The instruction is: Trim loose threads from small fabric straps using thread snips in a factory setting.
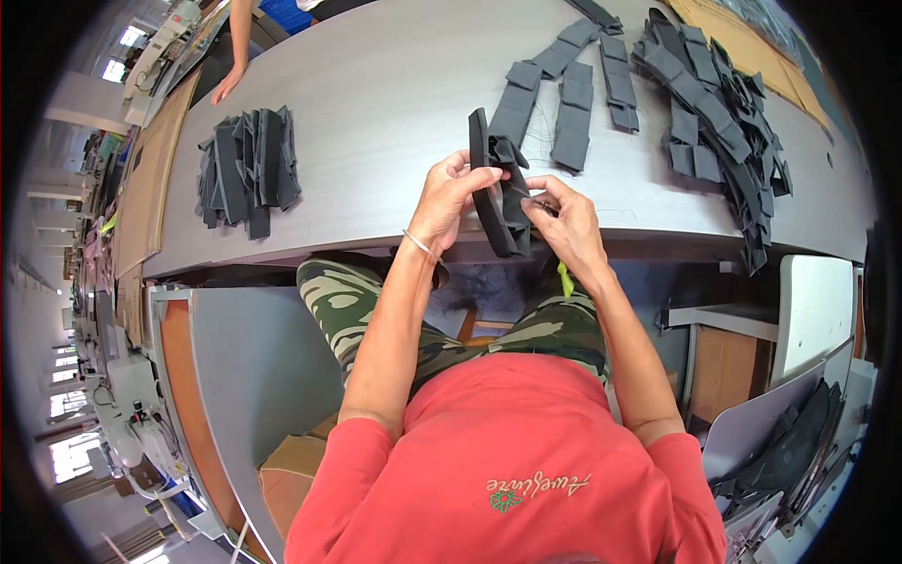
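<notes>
My left hand [445, 199] pinches a folded dark grey fabric piece [489, 211] at the table's near edge, its thumb pressed on top. Part of that piece hangs over the edge. Close against its right side is my right hand [569, 224], fingers curled around a small dark tool [543, 207] that is mostly hidden; its kind does not show. A yellow-green strip [566, 280] hangs below this hand. Beyond my hands, chains of grey fabric pieces [573, 113] lie on the table with loose threads among them.
On the grey table [376, 113], a stack of grey fabric pieces [246, 169] lies left and a larger heap [719, 113] right. Another person's hand [228, 85] rests at the far left edge. Cardboard [752, 38] lies at the far right. A white board [813, 310] stands below right.
</notes>
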The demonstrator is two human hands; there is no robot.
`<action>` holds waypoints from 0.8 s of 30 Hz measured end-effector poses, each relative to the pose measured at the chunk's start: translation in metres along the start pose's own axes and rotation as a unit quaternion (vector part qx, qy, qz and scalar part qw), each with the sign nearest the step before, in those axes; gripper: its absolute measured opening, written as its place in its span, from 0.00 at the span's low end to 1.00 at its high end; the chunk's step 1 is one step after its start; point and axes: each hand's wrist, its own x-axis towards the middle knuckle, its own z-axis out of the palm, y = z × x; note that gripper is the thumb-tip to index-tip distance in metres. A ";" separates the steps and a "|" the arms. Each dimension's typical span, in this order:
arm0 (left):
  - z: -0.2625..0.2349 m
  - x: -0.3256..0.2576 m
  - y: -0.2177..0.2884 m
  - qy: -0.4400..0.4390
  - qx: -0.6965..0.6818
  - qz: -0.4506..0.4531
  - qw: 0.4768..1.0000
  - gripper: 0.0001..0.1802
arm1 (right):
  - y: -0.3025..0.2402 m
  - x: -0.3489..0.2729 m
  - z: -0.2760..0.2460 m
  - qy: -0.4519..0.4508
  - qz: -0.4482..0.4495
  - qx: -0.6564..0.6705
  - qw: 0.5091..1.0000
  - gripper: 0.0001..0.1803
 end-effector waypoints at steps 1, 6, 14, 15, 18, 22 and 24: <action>-0.001 0.004 -0.002 0.003 0.004 -0.005 1.000 0.16 | 0.000 0.002 -0.001 0.029 -0.009 -0.045 0.999 0.13; 0.007 0.005 -0.011 -0.002 0.011 0.002 1.000 0.19 | -0.010 0.002 -0.015 0.057 -0.011 -0.137 0.989 0.15; 0.008 0.006 -0.022 0.039 0.033 0.031 0.998 0.14 | -0.016 -0.007 -0.037 0.022 -0.062 -0.073 0.995 0.17; 0.006 0.009 -0.019 0.044 0.043 0.013 0.998 0.12 | -0.018 -0.004 -0.037 0.003 -0.073 -0.096 0.993 0.17; 0.007 0.014 -0.014 0.062 0.067 -0.010 0.996 0.11 | -0.025 0.004 -0.031 0.009 -0.098 -0.115 0.988 0.20; 0.010 0.014 -0.007 0.056 0.058 -0.023 0.996 0.12 | -0.024 0.019 -0.016 0.082 -0.113 -0.049 0.989 0.28; 0.014 0.009 -0.001 0.021 0.057 -0.075 0.995 0.12 | -0.020 0.026 -0.013 0.064 -0.091 -0.030 0.993 0.30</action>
